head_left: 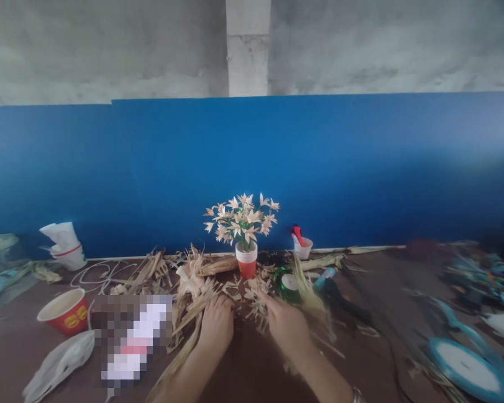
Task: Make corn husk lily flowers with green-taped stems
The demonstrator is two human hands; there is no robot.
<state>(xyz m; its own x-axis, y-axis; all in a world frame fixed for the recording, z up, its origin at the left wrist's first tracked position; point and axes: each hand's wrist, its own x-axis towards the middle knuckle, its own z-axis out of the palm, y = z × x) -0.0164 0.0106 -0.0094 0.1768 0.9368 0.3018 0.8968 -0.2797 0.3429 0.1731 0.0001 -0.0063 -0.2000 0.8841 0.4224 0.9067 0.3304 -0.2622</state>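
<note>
Left hand [217, 322] curls beside dry husks [192, 281], right hand [288, 324], index extended, touches or nears pale scraps [257, 309]; any hold, I cannot tell.

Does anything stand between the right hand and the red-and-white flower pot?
Only loose, pale husk scraps, lying low on the table between the right hand and the flower pot. Nothing taller shows on that line; the green roll sits off to its right.
</note>
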